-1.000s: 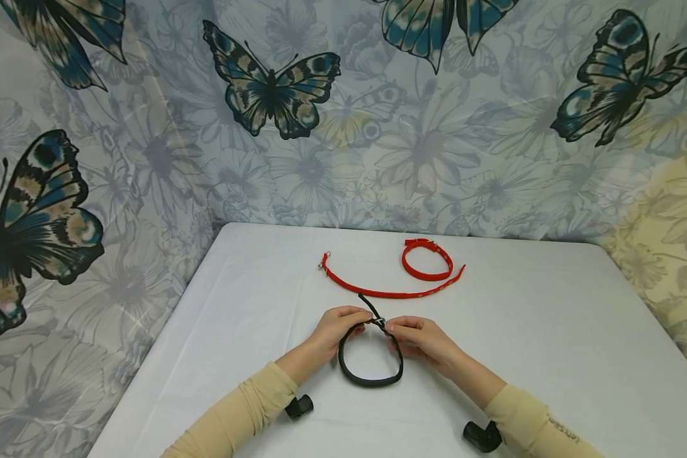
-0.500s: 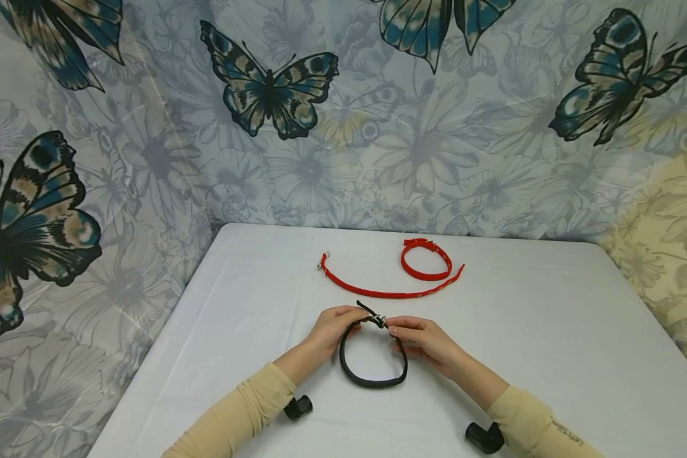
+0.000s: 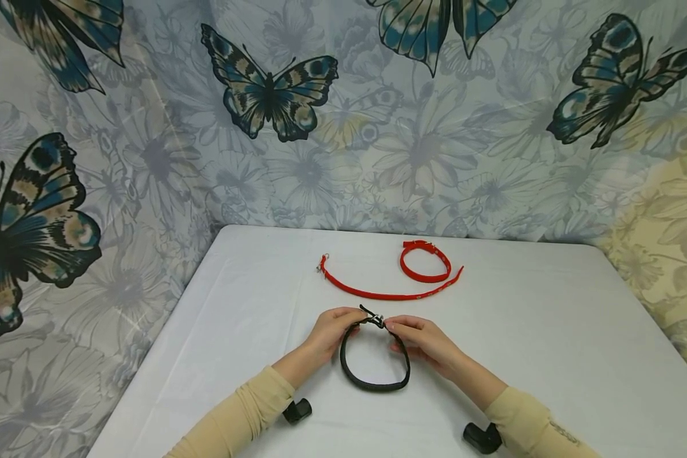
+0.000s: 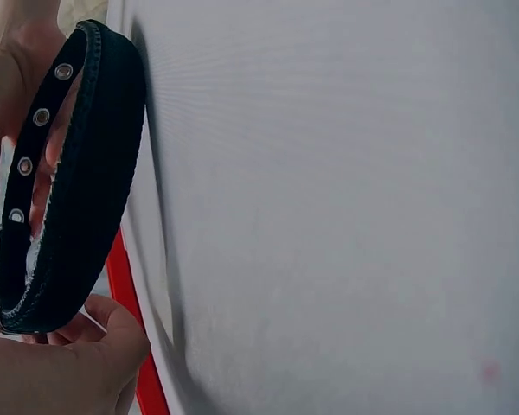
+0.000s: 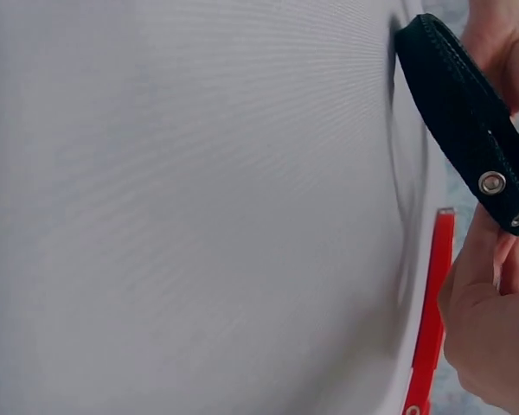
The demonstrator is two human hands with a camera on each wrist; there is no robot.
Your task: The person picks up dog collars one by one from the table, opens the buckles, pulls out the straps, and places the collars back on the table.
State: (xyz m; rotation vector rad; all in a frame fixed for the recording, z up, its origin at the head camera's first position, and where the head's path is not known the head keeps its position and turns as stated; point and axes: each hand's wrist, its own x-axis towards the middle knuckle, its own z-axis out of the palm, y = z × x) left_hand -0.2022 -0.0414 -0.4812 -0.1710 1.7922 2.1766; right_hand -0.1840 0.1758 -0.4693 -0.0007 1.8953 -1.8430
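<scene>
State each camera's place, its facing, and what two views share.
Head: worn on the head, facing forward and down at the table; sleeved forearms, left grip and right grip show.
Left wrist: on that wrist, facing the black strap; parts of both grips show.
Right wrist: on that wrist, facing the black strap; parts of both grips show.
Shared by both wrist views: the black strap, table and some red strap.

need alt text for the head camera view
A person's left hand and right hand hold a looped black strap near its metal buckle, at a white table. Beyond lie a ring-shaped red strap and an openly curved red strap, before a butterfly-print backdrop.
</scene>
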